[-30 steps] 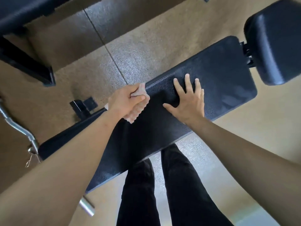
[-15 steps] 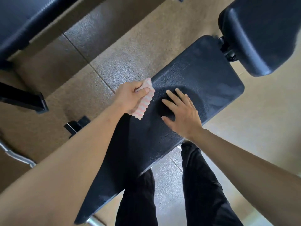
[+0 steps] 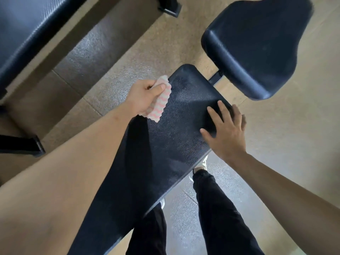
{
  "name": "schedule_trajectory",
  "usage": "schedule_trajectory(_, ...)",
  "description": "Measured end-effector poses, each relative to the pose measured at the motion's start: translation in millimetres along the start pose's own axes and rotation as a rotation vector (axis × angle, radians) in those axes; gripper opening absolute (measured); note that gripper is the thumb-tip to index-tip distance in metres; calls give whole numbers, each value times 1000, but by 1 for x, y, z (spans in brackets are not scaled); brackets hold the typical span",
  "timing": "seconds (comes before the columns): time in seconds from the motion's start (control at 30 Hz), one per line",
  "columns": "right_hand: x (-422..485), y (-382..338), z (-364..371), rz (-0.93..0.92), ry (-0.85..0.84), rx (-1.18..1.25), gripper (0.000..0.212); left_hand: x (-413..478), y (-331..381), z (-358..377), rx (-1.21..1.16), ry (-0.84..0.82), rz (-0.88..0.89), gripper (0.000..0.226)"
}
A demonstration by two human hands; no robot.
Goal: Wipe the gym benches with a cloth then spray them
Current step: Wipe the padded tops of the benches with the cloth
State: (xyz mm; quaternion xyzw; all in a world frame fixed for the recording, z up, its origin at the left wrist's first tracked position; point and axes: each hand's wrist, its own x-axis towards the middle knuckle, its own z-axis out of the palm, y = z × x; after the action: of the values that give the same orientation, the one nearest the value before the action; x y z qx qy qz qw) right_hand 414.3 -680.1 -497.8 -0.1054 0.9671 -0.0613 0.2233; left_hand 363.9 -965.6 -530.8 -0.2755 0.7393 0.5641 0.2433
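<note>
A long black padded bench [image 3: 176,137] runs diagonally from the lower left to the upper middle. My left hand [image 3: 143,96] grips a pink and white wavy-striped cloth [image 3: 158,105] and presses it on the bench's left edge near its far end. My right hand [image 3: 225,133] lies flat on the right edge of the pad, fingers spread, holding nothing. A separate black seat pad [image 3: 257,45] sits beyond the bench's end, joined by a dark bracket [image 3: 217,79]. No spray bottle is in view.
Another black bench pad [image 3: 27,28] fills the upper left corner, with a dark frame foot [image 3: 22,144] on the floor at left. A black base piece [image 3: 170,7] stands at the top. My legs in black trousers [image 3: 211,208] stand under the bench's near side on speckled flooring.
My left hand has slid the cloth along the bench's left edge toward the far end. My right hand has shifted from the middle of the pad to its right edge.
</note>
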Motion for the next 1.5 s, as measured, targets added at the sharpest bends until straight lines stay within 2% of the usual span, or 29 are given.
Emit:
schedule_trajectory(0.13,-5,12,3,-21,21,46,71,25,29,17,32,-32,46,31)
schedule_trajectory(0.27,-9,19,12,-72,51,56,69,49,57,30,91,-55,108,17)
schedule_trajectory(0.5,-14,23,15,-105,82,65,61,74,109,71,668,-262,231,41)
schedule_trajectory(0.57,-17,28,17,-109,112,145,55,73,116,83,823,-307,289,48)
schedule_trajectory(0.67,-16,42,17,-76,229,407,42,65,124,102,1002,-364,411,49)
schedule_trajectory(0.7,-14,46,14,-39,269,491,39,63,125,107,1020,-379,448,44)
schedule_trajectory(0.77,-4,54,3,56,323,593,34,60,124,112,1001,-399,486,18)
schedule_trajectory(0.83,15,59,-12,143,276,686,32,57,122,108,941,-368,524,41)
schedule_trajectory(0.9,39,59,-27,153,174,771,33,52,121,102,881,-305,568,47)
schedule_trajectory(1.1,122,37,-51,-52,113,766,35,29,91,77,914,-57,684,24)
schedule_trajectory(1.23,159,14,-57,-166,-97,865,36,11,62,68,882,72,777,16)
schedule_trajectory(1.37,186,-3,-44,-265,-355,869,51,-9,44,68,794,223,699,22)
schedule_trajectory(1.5,177,6,-42,-318,-424,850,55,-31,30,71,782,354,617,25)
